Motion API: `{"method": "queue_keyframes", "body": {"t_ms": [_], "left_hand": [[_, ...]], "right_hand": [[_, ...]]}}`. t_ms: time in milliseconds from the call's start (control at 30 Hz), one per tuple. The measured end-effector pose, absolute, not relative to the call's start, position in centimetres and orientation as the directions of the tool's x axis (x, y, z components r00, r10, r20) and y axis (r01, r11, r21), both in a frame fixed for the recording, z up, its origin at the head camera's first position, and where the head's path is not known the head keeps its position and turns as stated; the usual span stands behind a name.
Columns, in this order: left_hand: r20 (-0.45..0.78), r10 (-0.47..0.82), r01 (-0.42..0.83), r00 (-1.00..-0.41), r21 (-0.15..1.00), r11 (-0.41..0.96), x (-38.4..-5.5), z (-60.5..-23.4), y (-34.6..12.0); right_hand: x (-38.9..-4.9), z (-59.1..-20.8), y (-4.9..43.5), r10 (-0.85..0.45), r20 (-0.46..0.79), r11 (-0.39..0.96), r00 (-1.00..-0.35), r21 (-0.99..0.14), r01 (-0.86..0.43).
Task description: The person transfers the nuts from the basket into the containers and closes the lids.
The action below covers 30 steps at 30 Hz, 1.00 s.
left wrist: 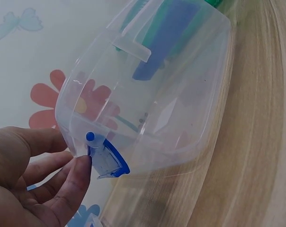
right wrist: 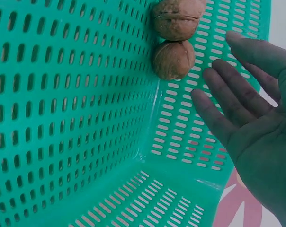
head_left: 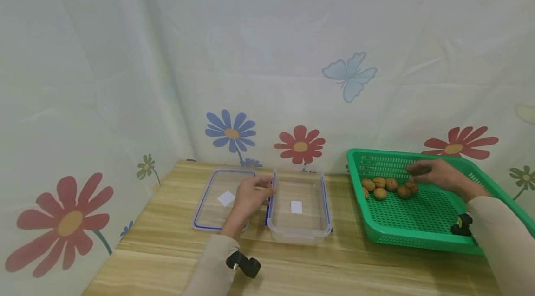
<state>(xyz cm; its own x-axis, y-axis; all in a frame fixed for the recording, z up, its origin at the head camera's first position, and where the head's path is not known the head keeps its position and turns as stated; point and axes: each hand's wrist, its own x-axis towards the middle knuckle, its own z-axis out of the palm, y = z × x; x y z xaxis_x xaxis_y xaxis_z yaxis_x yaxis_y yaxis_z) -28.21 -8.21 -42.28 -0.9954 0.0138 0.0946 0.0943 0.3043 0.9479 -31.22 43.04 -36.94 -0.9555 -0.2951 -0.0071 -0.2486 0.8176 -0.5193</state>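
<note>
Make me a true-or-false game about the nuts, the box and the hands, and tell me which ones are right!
1. The walnuts are in the green basket. True.

2. The lid is snapped onto the clear box. False: it lies on the table to the left of the box.

3. The left hand is touching the clear box. True.

4. The right hand is squeezing a walnut. False: it is over the green basket with nothing in its fingers.

5. The clear box is full of walnuts. False: no walnuts show inside it.
</note>
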Motion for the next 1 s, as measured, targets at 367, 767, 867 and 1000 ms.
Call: {"method": "queue_keyframes", "body": {"t_ms": [367, 767, 867, 1000], "left_hand": [[0.092, 0.014, 0.092, -0.996, 0.946, 0.311, -28.3, -42.4, -8.3], [0.092, 0.012, 0.091, -0.996, 0.95, 0.297, -28.4, -42.5, -8.3], [0.096, 0.012, 0.095, -0.995, 0.951, 0.295, -28.4, -42.6, -8.3], [0.1, 0.015, 0.1, -0.995, 0.952, 0.289, -28.4, -42.6, -8.2]], "right_hand": [[-31.7, -37.4, 43.5, -0.32, -0.077, 0.83, -0.944, -0.504, -0.24], [-32.4, -38.4, 43.9, -0.334, -0.094, 0.862, -0.938, -0.432, -0.263], [-32.4, -38.4, 43.9, -0.321, -0.095, 0.868, -0.942, -0.427, -0.252], [-32.4, -38.3, 44.1, -0.295, -0.087, 0.866, -0.952, -0.444, -0.228]]}}
